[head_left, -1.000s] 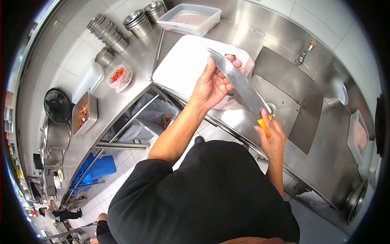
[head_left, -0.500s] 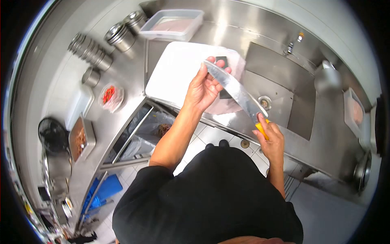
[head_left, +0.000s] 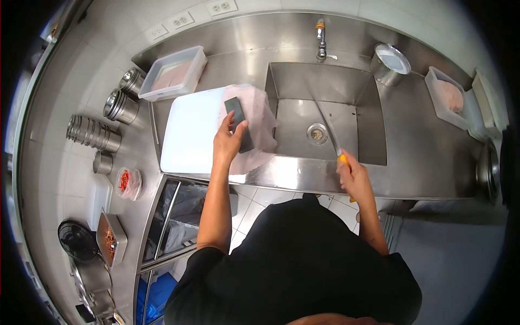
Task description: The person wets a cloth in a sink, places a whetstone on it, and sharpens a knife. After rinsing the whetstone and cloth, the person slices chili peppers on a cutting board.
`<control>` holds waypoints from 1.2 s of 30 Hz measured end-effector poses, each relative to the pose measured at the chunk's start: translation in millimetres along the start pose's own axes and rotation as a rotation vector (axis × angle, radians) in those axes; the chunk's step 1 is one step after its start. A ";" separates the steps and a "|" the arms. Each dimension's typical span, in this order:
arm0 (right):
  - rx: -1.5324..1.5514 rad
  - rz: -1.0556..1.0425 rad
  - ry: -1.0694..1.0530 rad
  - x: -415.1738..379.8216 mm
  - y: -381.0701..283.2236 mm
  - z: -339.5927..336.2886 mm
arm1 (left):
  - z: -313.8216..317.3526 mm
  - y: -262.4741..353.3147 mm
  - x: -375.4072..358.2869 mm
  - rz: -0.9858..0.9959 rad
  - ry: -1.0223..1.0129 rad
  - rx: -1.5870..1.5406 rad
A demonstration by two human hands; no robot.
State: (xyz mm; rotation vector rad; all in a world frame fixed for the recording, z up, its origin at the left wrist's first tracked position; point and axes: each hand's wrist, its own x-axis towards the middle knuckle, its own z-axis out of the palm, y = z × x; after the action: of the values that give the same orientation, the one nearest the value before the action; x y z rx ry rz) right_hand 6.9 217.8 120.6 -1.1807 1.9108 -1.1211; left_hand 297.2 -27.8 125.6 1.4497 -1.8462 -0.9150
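My right hand (head_left: 355, 176) is closed around the yellow handle of a long-bladed knife (head_left: 326, 120). The blade points up and away over the sink, slightly blurred. My left hand (head_left: 228, 142) is at a dark grey sharpening stone (head_left: 233, 105), fingers at its left side and thumb at its right; part of the stone is hidden behind the hand. Beneath the stone lies a pinkish cloth (head_left: 262, 127), spread over the right side of a white cutting board (head_left: 187, 132).
A steel sink (head_left: 371, 130) with a tap (head_left: 321, 40) is on the right. Behind the board stands a plastic tub (head_left: 197, 62). Steel canisters (head_left: 119, 105) and a bag of red chillies (head_left: 130, 184) line the left counter. A steel pot (head_left: 387, 67) stands beyond the sink.
My left hand has left the knife's blade and come down to the sharpening stone. The knife has swung over the sink in my right hand. The view has turned and shifted.
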 end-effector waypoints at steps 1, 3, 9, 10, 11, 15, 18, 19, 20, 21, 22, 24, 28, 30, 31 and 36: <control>0.031 0.050 0.029 13.5 12.8 -7.3 | 4.2 -3.9 4.8 -0.036 0.035 0.209; 0.011 0.168 0.026 43.3 14.2 -24.4 | 17.1 -5.9 16.0 -0.092 0.085 0.469; -0.016 0.261 0.003 129.9 44.6 -44.6 | 42.1 9.7 34.7 -0.282 0.102 0.703; -0.004 0.259 0.011 143.5 53.9 -42.7 | 44.3 6.2 38.6 -0.291 0.106 0.701; 0.011 0.256 0.020 155.7 59.4 -42.6 | 45.5 0.0 44.1 -0.298 0.111 0.701; -0.032 0.062 0.089 182.6 64.6 -46.6 | 39.0 -21.1 53.9 -0.255 0.159 0.624; -0.085 -0.039 0.137 184.0 65.6 -44.3 | 20.9 -34.2 56.3 -0.346 0.173 0.142; -0.077 -0.004 0.107 179.1 66.4 -45.7 | 19.2 -38.7 54.1 -0.349 0.206 -0.026; -0.070 0.030 0.080 173.6 64.9 -48.2 | 18.1 -34.3 48.4 -0.347 0.235 -0.172; -0.042 0.134 0.026 165.5 54.4 -51.4 | 16.4 -23.1 43.0 -0.337 0.264 -0.319; -0.014 0.239 -0.032 153.7 42.2 -52.7 | 16.3 -16.2 38.4 -0.329 0.291 -0.465; -0.029 0.257 -0.013 156.7 45.9 -46.8 | 17.7 -14.1 36.8 -0.281 0.330 -0.700; -0.045 0.070 0.170 185.3 45.9 -46.0 | 23.1 1.9 27.2 -0.217 0.168 -1.276; -0.025 0.050 0.184 186.5 42.4 -49.1 | 32.0 19.4 24.4 -0.239 0.146 -1.346; -0.046 0.031 0.181 189.0 59.7 -47.8 | 37.7 20.1 25.1 -0.177 0.116 -1.317; -0.089 0.142 0.106 177.0 100.2 -21.6 | 66.1 34.3 26.6 -0.116 -0.059 -1.257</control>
State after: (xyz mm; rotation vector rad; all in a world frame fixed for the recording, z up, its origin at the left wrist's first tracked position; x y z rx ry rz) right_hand -121.6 87.9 28.6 -1.0323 2.1091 -1.0504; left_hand 219.3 -38.5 117.1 0.6934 -0.8079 -1.7195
